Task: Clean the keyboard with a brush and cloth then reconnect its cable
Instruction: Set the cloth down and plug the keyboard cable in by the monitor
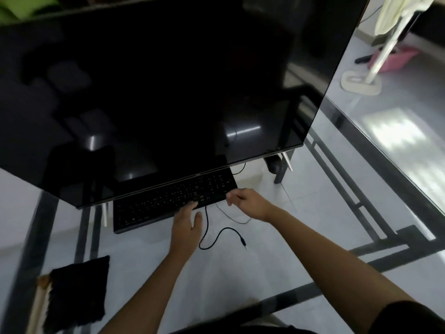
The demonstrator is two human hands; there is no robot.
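Lying flat on a glass table (313, 213), the black keyboard (173, 201) sits partly tucked under the lower edge of a large dark monitor (156, 92), angled so its right end is farther from the viewer. The left hand (186, 227) reaches to the keyboard's near edge, fingers extended and loosely spread, fingertips resting on or just at the keys near the right-centre; it grips nothing. The right hand (248, 201) hovers at the keyboard's right end, fingers curled and half open; whether it touches the keyboard cannot be determined because of motion blur, and it appears to hold nothing. The keyboard's cable (216, 235) lies loose on the glass just in front of the keyboard, looping between the two forearms, with its plug (243, 242) free on the table surface and connected to nothing. A dark cloth (77, 292) lies at the near left of the table, well apart from the keyboard. A brush (39, 307) with a pale handle lies just beside the cloth's left edge. A mop (361, 83) stands on the floor at upper right.
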